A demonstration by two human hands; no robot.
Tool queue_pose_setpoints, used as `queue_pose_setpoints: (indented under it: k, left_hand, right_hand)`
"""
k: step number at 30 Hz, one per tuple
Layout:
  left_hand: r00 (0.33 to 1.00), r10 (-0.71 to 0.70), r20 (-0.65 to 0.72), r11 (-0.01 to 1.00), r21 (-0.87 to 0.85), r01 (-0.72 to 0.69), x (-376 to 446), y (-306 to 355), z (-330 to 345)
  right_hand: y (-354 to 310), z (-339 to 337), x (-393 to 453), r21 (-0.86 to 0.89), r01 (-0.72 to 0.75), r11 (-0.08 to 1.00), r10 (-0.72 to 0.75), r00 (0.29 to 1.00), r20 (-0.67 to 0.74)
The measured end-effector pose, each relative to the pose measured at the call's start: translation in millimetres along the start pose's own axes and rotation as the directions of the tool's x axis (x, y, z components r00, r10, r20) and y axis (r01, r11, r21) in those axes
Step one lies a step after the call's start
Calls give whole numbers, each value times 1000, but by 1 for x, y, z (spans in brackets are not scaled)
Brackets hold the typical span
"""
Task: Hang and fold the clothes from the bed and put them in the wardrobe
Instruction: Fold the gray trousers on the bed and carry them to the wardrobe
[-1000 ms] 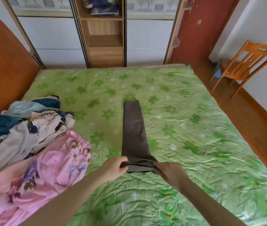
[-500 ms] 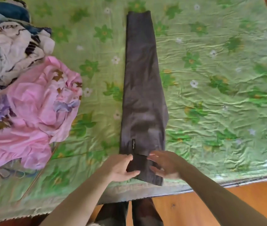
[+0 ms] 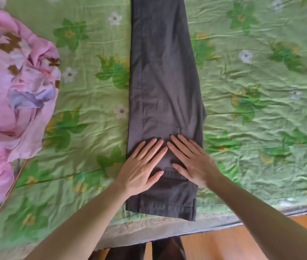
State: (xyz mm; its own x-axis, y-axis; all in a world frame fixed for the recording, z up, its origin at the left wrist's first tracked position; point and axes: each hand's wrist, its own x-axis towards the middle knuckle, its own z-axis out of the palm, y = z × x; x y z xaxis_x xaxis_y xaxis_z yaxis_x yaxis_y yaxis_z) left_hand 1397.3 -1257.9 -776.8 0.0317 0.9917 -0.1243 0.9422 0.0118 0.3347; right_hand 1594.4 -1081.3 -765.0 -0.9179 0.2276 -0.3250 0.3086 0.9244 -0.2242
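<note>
Both hands have slid up from the waistband: my left hand (image 3: 143, 166) and right hand (image 3: 192, 160) press flat, fingers straight, on the grey trousers (image 3: 165, 81), which run lengthwise away from me on the bed (image 3: 261, 109).

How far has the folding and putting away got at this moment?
Done: the dark grey trousers lie leg over leg on the green floral bedspread. In hand: left hand and right hand press flat near the waistband. Left: folding them shorter, the pink floral garment, and the wardrobe, out of view.
</note>
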Motion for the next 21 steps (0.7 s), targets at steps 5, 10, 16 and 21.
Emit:
queue_pose_setpoints:
  k: [5,10,16,21]
  left_hand:
    - [996,-14,-83,999,-37,11,2,2,8]
    - [980,185,-68,972,-131,-193,-14,-17,-5]
    - [866,496,62,866,38,-498,-45,-61,-22]
    - [850,503,155,853,66,-517,-40,-65,-21]
  right_hand:
    - [1,12,3,18,9,1000,-7,997,-76]
    - [17,0,-19,22,252,967,-250,966,-67]
    - [36,10,-57,-260,427,866,-431,901,47]
    - [15,19,-56,-287,412,865,-447,892,-67]
